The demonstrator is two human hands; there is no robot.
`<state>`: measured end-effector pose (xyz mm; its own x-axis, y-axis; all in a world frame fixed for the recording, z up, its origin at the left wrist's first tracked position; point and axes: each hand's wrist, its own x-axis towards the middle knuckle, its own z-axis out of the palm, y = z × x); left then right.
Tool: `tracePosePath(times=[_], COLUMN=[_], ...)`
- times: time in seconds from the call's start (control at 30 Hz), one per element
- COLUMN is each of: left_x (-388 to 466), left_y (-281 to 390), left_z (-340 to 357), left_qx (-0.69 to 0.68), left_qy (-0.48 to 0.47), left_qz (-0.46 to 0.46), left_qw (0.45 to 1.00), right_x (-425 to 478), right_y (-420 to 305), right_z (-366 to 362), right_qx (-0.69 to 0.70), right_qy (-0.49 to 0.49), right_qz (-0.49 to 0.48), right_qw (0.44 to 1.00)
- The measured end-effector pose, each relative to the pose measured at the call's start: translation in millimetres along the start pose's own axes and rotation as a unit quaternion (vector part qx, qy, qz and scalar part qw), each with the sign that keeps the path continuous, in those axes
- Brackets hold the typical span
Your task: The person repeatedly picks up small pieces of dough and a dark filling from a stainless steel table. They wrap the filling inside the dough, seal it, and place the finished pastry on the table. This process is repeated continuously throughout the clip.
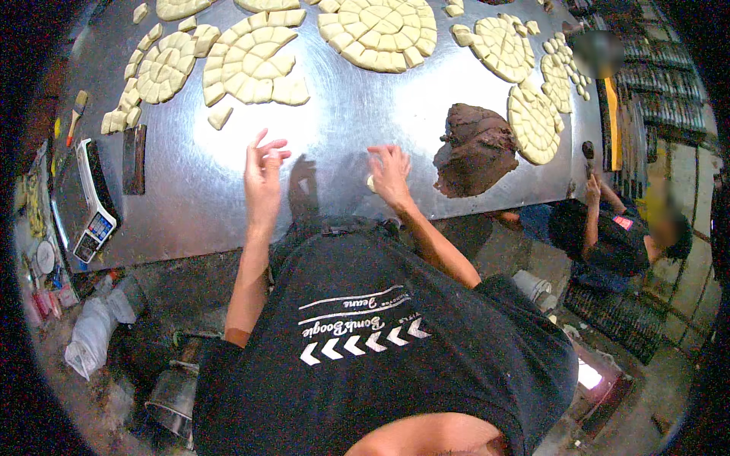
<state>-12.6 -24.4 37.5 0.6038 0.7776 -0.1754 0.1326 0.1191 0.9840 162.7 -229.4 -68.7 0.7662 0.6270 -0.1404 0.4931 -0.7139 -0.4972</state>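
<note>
My left hand is over the metal table with its fingers apart and nothing in it. To its right, my right hand is low at the tabletop, its fingers curved over a small pale dough piece that shows at its left edge; whether the fingers grip it is hidden. A loose dough wedge lies beyond my left hand, near a round of cut pale dough. Another large cut round lies farther back. A mound of dark brown dough or filling sits right of my right hand.
At the left are a digital scale, a dark flat bar and a pastry brush. More cut dough rounds lie along the back and right. A co-worker stands at the right, a hand holding a dark object. A metal pot is below the table.
</note>
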Motion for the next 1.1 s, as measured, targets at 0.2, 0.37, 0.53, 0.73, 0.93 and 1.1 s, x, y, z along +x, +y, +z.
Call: tracePosePath(times=[0.2,0.37,0.53,0.73,0.93,1.1], left_x=[13,20,5,-24,-52,-39], left_y=[14,13,17,-27,-32,-31], left_z=[-26,-12,30,38,46,40], left_qx=[-0.034,-0.056,0.002,0.218,0.272,0.17], left_qy=[0.118,0.075,-0.093,-0.375,-0.358,-0.363], left_qz=[-0.023,-0.015,0.003,0.079,0.138,-0.012], left_qw=[0.992,0.995,0.996,0.898,0.883,0.916], right_x=[18,27,35,-17,-54,-60], right_y=[-7,0,50,51,-23,-31], right_z=[34,39,6,-34,-57,-64], right_qx=[-0.184,-0.098,0.254,0.111,0.552,0.393], right_qy=[0.16,0.153,0.061,-0.28,-0.265,-0.193], right_qz=[-0.105,-0.084,0.033,-0.035,0.115,-0.031], right_qw=[0.964,0.98,0.965,0.953,0.783,0.898])
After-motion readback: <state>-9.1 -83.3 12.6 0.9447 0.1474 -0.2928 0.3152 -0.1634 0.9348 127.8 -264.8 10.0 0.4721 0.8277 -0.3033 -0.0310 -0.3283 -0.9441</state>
